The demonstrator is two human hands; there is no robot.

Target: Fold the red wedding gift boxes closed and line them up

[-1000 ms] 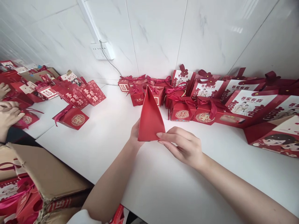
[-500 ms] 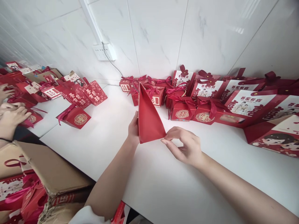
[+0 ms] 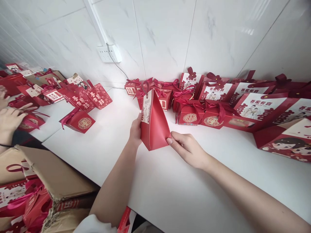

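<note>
Between my hands, above the white table, is a red triangular gift box (image 3: 159, 126) with a white printed panel and a ribbon loop at its peak. Its plain side faces me. My left hand (image 3: 136, 131) grips the box from the left, its fingers partly hidden behind it. With thumb and fingers, my right hand (image 3: 186, 147) pinches the lower right corner. Just behind stand small red boxes with ribbon bows (image 3: 165, 97), partly covered by the held box.
Taller red gift boxes (image 3: 252, 108) line the wall at the right. One red box (image 3: 81, 121) sits on the white table (image 3: 116, 136) at left. An open cardboard carton (image 3: 55, 174) of red boxes stands lower left. Another person's hands (image 3: 11, 119) touch a box at far left.
The gift box has turned, so its white printed panel and ribbon loop now show. My right fingers have closed in on its lower corner. At far left, the other person's hands have shifted slightly.
</note>
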